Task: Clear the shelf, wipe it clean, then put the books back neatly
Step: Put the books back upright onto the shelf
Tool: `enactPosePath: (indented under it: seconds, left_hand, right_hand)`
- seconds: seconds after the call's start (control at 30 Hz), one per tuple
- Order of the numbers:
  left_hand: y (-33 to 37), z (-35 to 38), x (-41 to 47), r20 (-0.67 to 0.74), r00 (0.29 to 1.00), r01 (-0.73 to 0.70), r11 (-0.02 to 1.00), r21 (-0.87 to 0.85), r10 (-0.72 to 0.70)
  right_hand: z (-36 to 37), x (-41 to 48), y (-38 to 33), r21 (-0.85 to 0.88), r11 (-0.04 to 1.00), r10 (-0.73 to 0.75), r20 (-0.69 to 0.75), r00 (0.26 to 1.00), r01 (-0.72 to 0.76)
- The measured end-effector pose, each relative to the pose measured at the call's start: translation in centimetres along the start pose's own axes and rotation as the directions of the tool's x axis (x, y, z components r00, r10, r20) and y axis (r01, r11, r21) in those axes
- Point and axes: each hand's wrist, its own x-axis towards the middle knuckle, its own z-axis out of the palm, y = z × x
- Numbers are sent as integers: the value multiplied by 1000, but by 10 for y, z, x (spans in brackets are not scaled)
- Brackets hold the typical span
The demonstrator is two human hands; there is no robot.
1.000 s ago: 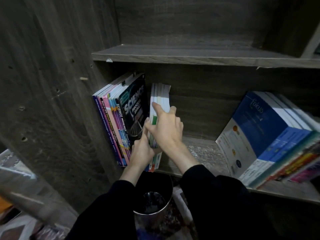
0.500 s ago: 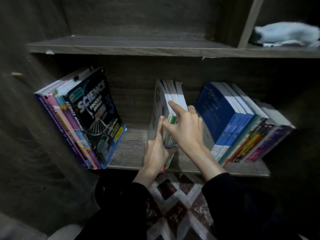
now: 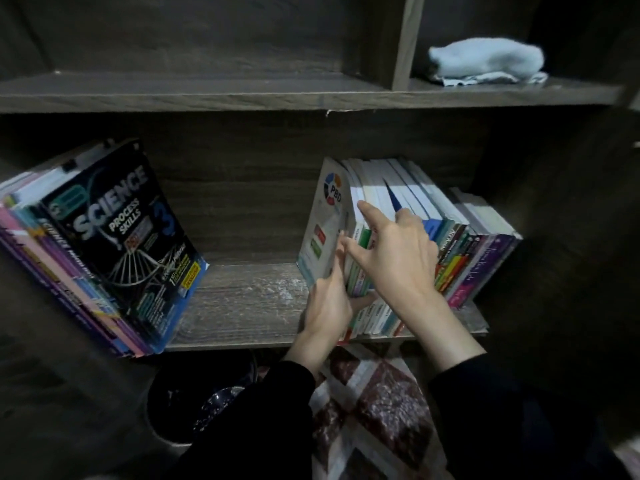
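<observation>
Gripping a bundle of PBD workbooks [image 3: 323,220] at frame centre, the left hand [image 3: 329,303] has its fingers curled round the bundle's lower front edge. The right hand [image 3: 398,258] holds the same bundle from the 3 o'clock side. Its thumb is on the spines and its index finger lies straight along the top page edges. The other fingers are bent behind the bundle, toward the next book.

The bundle stands on the shelf [image 3: 242,299], tilted toward 11 o'clock. It is just beside a leaning row of books [image 3: 464,247] at 3 o'clock.

A second stack, fronted by a Science Process Skills book [image 3: 117,237], leans at 9 o'clock, well apart from the bundle. Bare, dusty shelf board lies between them.

At 1 o'clock a pale blue cloth [image 3: 485,58] is bunched on the upper shelf [image 3: 207,91].

At 7 o'clock, below the shelf, is a dark bin [image 3: 180,403]. At 5 o'clock is a patterned floor mat [image 3: 381,410].

Both sleeves are black.
</observation>
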Motion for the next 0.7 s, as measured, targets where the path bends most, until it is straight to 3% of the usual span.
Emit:
enactPosePath:
  seconds: [0.1, 0.23, 0.53, 0.6, 0.7]
  left_hand:
    - [-5, -1, -3, 10, 1000, -25, 996, 86, 24]
    - [-25, 2, -6, 62, 992, -114, 985, 133, 106]
    - [-51, -6, -4, 197, 974, -109, 994, -4, 108]
    - [-52, -26, -6, 138, 985, -105, 994, -20, 107]
    - [-50, -70, -13, -147, 984, -94, 994, 50, 100]
  right_hand:
    - [1, -4, 0, -91, 995, -45, -21, 999, 43]
    - [13, -11, 3, -187, 981, -82, -172, 982, 49]
    - [32, -11, 3, -156, 988, -41, -170, 985, 14]
    - [30, -10, -2, -118, 993, 7, -173, 985, -28]
    - [30, -11, -17, -19, 1000, 8, -272, 962, -14]
